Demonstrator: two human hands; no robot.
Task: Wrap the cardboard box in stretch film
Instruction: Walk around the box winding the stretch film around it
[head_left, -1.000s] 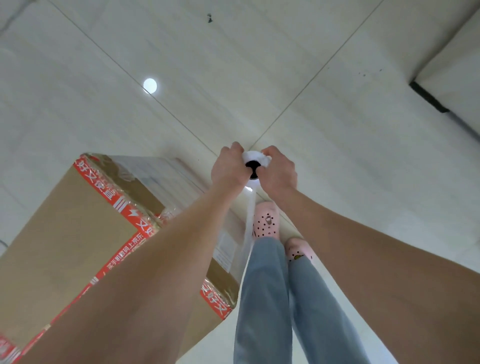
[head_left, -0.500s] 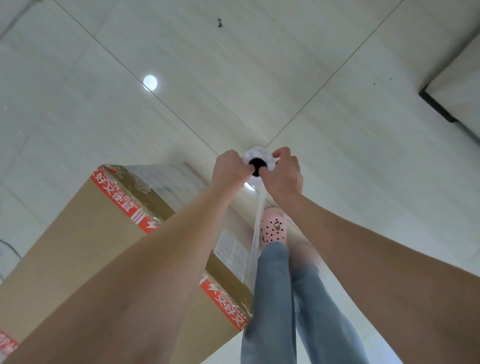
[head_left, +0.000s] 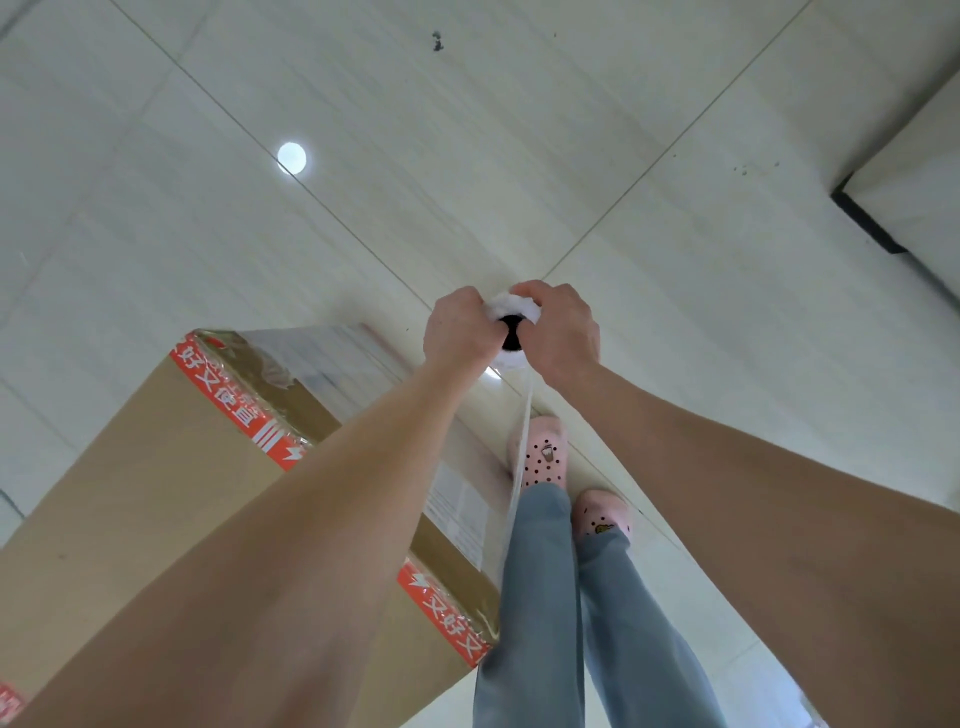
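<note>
Item: stretch-film roll (head_left: 511, 332), upright, my left hand (head_left: 457, 332) and right hand (head_left: 561, 330) curled shut on its top end, fingers pinching around the core. Film sheet (head_left: 514, 478) runs down and left from the roll to the cardboard box (head_left: 171, 483). Box stands on the floor (head_left: 675, 338), lower left, nearer my left arm; I judge the next pass carries the roll around it.

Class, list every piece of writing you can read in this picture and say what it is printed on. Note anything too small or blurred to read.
"又好又": white characters on the red tape along the cardboard box edge, near corner.
"好又", then unclear characters: the same red tape, far corner.
White label on the box side, under the film: print too small to read.
Pink shoes: small pictures only, no words.
</note>
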